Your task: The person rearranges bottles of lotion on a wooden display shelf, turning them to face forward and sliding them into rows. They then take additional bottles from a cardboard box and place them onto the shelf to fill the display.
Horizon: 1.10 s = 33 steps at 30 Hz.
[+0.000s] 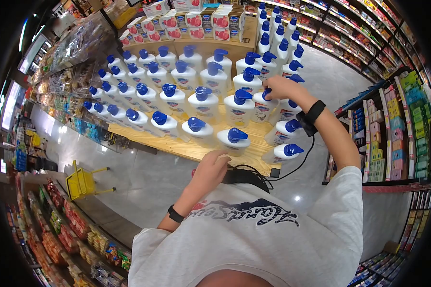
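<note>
My right hand (280,88) reaches across the display with its fingers closed around the blue pump head of a white pump bottle (261,111). That bottle stands upright among its neighbours, with a gap of bare wood in front of it. My left hand (214,166) rests at the front edge of the wooden tabletop (251,161), fingers loosely extended and holding nothing. Just beyond its fingertips is a front-row pump bottle (233,142). More white bottles with blue pumps stand in rows to the left, such as this front bottle (196,131).
Boxed packs with red fruit pictures (194,24) are stacked behind the bottles. A black cable (297,167) hangs from my right wrist beside the table corner. On the floor at left sits a yellow basket cart (80,182). Stocked shelves (385,129) stand to the right.
</note>
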Each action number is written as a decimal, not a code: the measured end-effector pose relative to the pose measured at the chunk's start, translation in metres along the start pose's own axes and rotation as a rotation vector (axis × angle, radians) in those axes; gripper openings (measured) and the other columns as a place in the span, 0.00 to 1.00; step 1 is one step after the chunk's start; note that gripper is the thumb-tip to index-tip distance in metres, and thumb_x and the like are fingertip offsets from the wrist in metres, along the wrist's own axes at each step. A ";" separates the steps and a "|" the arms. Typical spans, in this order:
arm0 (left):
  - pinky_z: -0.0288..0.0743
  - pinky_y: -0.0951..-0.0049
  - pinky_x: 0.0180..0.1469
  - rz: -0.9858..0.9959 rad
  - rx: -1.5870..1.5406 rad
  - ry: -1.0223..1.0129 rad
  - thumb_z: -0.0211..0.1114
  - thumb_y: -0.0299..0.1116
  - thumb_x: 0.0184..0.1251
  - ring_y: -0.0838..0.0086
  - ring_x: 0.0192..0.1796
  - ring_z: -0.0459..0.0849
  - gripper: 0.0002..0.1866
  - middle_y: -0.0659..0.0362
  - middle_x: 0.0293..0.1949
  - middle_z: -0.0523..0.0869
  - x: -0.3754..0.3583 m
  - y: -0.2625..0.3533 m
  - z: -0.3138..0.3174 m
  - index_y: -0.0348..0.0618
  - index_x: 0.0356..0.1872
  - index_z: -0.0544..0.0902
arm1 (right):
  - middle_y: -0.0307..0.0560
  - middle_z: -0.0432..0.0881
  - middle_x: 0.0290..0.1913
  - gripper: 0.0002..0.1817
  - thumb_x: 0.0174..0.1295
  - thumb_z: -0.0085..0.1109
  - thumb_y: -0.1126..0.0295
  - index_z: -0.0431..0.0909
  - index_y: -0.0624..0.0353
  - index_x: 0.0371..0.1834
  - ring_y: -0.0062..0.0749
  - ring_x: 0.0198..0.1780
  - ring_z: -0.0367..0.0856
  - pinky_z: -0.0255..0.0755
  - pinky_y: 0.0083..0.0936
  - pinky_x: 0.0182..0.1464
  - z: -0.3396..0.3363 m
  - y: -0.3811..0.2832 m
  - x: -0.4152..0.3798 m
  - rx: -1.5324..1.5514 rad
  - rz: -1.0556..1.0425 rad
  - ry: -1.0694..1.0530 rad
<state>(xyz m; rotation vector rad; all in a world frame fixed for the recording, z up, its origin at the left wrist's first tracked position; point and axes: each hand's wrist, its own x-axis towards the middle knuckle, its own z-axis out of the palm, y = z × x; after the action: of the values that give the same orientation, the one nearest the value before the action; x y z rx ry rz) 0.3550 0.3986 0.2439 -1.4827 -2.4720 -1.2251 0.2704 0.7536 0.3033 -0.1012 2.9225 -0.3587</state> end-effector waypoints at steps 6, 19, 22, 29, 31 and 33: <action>0.72 0.58 0.53 0.000 -0.012 -0.018 0.62 0.21 0.56 0.52 0.51 0.78 0.11 0.48 0.49 0.79 0.005 0.001 0.002 0.36 0.41 0.79 | 0.59 0.84 0.43 0.16 0.53 0.64 0.68 0.81 0.63 0.44 0.53 0.45 0.82 0.76 0.39 0.47 -0.054 0.032 0.041 -0.062 0.111 0.189; 0.73 0.61 0.53 -0.054 0.009 -0.011 0.62 0.21 0.58 0.52 0.53 0.77 0.12 0.48 0.52 0.77 0.010 -0.001 -0.005 0.38 0.44 0.79 | 0.63 0.81 0.44 0.20 0.55 0.61 0.75 0.74 0.58 0.53 0.57 0.48 0.81 0.76 0.43 0.49 0.004 0.083 0.104 -0.214 0.174 0.320; 0.73 0.61 0.53 -0.057 0.008 0.000 0.63 0.21 0.57 0.53 0.53 0.77 0.13 0.48 0.53 0.77 0.006 -0.002 -0.001 0.38 0.44 0.79 | 0.61 0.82 0.42 0.18 0.56 0.62 0.73 0.75 0.61 0.50 0.55 0.49 0.81 0.75 0.43 0.50 0.003 0.089 0.102 -0.171 0.183 0.299; 0.73 0.61 0.53 -0.073 -0.017 -0.021 0.63 0.20 0.57 0.53 0.53 0.76 0.13 0.48 0.53 0.77 0.004 -0.004 0.003 0.38 0.44 0.79 | 0.60 0.83 0.44 0.20 0.53 0.67 0.70 0.74 0.63 0.47 0.54 0.49 0.81 0.75 0.43 0.50 0.004 0.111 0.096 -0.011 0.228 0.331; 0.73 0.61 0.53 -0.064 -0.017 -0.026 0.63 0.20 0.57 0.52 0.53 0.77 0.13 0.48 0.53 0.77 0.008 -0.004 0.002 0.37 0.44 0.79 | 0.58 0.83 0.44 0.19 0.53 0.67 0.70 0.74 0.61 0.47 0.53 0.49 0.81 0.75 0.42 0.50 0.002 0.113 0.096 -0.003 0.192 0.316; 0.73 0.61 0.52 -0.054 -0.020 -0.026 0.63 0.20 0.57 0.53 0.52 0.77 0.13 0.48 0.52 0.77 0.011 -0.004 0.002 0.37 0.44 0.79 | 0.57 0.83 0.44 0.19 0.52 0.67 0.70 0.75 0.59 0.47 0.53 0.50 0.81 0.75 0.42 0.50 0.003 0.110 0.102 -0.049 0.147 0.285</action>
<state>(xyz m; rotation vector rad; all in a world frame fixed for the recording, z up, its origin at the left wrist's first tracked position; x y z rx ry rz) 0.3468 0.4069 0.2441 -1.4549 -2.5397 -1.2503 0.1662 0.8503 0.2542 0.1716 3.1949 -0.2996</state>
